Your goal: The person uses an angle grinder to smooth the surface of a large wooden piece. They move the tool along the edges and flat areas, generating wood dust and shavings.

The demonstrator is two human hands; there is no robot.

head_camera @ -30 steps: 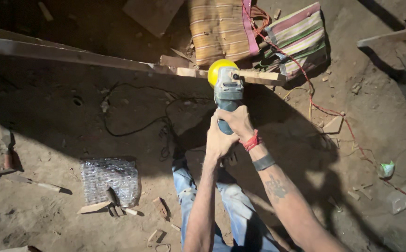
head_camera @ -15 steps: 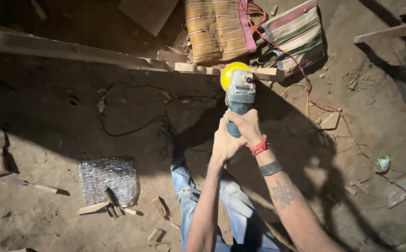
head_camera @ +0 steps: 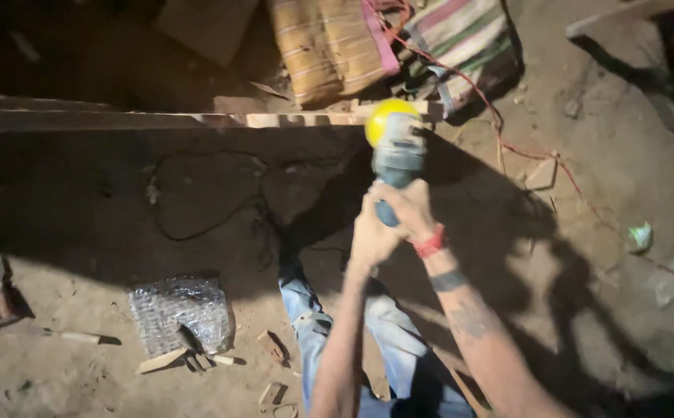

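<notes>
I hold a blue-grey angle grinder [head_camera: 397, 159] with a yellow disc guard [head_camera: 383, 118] in both hands. My right hand [head_camera: 410, 207], with a red band at the wrist, wraps the rear handle from the right. My left hand [head_camera: 372, 236] clasps the same handle from below and left. The grinder's head rests at the right end of a long wooden plank [head_camera: 159, 121] that runs across the frame from the left. My legs in blue jeans [head_camera: 368, 333] show below the arms.
Striped woven bags [head_camera: 399, 39] lie beyond the plank, with a red cord [head_camera: 507, 143] trailing right over the dirt. A black cable [head_camera: 197, 224] loops on the ground. A foil-wrapped block [head_camera: 180, 313] with small tools lies at lower left. Wood scraps and stones are scattered around.
The grinder and both hands have shifted a little to the right along the plank, and the view has moved with them. The grip is unchanged.
</notes>
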